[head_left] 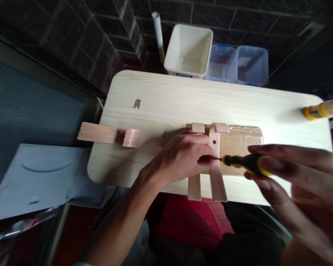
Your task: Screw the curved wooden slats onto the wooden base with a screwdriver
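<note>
My right hand grips a black and yellow screwdriver, its tip pointing left. At that tip, the thumb and fingers of my left hand are pinched together; what they hold is too small and hidden to name. Under the fingers lies a curved wooden piece with a dark hole, and a second curved wooden piece is beside it, partly covered by my left hand. Both rest across a tape-wrapped cardboard block on the table.
Screws lie on the light wooden table. More curved wooden pieces overhang its left edge. A yellow-ended clear tube is at the right. Behind the table stand a white bin and clear boxes.
</note>
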`<action>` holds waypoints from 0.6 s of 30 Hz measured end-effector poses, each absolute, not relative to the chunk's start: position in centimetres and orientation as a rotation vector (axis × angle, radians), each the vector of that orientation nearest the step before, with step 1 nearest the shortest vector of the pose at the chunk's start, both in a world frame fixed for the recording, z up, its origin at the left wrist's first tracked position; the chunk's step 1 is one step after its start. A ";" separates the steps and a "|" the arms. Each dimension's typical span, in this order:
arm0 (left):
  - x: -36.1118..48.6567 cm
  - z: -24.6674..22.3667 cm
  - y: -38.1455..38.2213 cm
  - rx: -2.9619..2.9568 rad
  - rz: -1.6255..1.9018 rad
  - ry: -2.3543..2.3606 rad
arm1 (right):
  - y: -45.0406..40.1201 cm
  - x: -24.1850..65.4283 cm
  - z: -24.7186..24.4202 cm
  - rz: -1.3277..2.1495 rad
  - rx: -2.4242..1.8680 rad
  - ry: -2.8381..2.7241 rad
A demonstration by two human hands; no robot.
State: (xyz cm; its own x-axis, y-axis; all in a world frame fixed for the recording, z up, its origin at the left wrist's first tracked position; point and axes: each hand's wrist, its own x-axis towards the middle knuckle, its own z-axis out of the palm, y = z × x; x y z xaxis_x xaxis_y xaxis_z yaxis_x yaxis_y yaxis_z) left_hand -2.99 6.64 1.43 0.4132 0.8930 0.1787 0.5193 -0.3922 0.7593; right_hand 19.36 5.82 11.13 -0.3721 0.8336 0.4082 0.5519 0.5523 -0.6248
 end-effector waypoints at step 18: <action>-3.1 1.4 6.7 2.071 0.757 1.200 | 5.8 20.2 10.7 0.605 -1.246 -2.044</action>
